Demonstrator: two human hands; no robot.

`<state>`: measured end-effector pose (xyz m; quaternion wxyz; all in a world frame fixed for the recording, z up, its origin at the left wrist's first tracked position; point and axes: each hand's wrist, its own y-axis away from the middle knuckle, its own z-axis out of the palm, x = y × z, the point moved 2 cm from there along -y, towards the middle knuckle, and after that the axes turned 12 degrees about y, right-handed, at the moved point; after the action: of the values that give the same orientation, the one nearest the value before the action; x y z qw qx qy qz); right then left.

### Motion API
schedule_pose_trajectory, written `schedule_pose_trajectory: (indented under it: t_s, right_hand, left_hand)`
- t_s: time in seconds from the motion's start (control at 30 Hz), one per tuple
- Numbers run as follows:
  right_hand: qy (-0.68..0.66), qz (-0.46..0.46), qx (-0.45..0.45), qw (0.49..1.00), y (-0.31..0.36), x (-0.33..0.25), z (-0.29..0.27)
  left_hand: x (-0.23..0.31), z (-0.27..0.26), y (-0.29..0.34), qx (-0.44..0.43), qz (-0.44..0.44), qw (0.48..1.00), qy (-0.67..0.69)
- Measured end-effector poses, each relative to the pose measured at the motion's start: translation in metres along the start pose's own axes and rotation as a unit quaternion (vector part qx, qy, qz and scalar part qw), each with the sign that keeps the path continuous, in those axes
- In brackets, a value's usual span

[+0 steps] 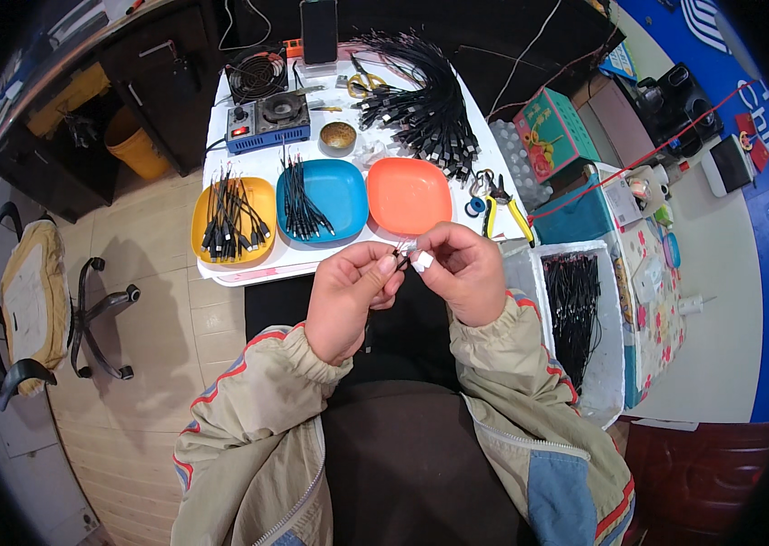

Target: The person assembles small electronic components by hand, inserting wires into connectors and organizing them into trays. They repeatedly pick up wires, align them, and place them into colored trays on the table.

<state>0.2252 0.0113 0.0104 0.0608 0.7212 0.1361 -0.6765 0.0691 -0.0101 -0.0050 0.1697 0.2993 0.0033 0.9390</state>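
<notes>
My left hand (346, 293) and my right hand (470, 278) meet in front of the table's near edge, fingertips almost touching. Pinched in my left fingers is the end of a thin black cable (402, 262), with fine wire ends at its tip. My right thumb and forefinger are closed at those wire ends; what they grip is too small to name. A small white patch (422, 261) shows at the right thumb tip; I cannot tell whether it is tape or a part. Nearest beyond my hands is an orange tray (409, 218).
Black cables lie in a yellow tray (196, 235) and a blue tray (359, 196). Behind stand a blue soldering pot (261, 136), a small round tin (338, 136) and a cable bundle (430, 114). Yellow-handled wire strippers (519, 218) lie right, above a white foam box (616, 318) of cables.
</notes>
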Motion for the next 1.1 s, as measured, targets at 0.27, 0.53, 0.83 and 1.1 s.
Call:
schedule_pose_trajectory:
  t_s: [0.27, 0.53, 0.83, 1.1]
  right_hand:
    - [-0.277, 0.080, -0.001, 0.958, 0.000, 0.024, 0.025]
    - [-0.282, 0.077, 0.030, 0.956, 0.004, 0.029, 0.030]
    - [-0.009, -0.059, 0.021, 0.998, 0.009, 0.003, 0.014]
    - [0.016, -0.012, 0.182, 0.983, 0.025, 0.000, -0.084]
  left_hand:
    - [-0.008, -0.002, 0.000, -0.005, 0.022, 0.997, 0.078]
    - [-0.005, 0.001, 0.001, -0.026, 0.000, 0.992, 0.121]
    - [-0.012, -0.005, 0.002, 0.011, 0.020, 0.999, 0.046]
    - [-0.025, -0.012, -0.021, 0.070, 0.112, 0.986, -0.103]
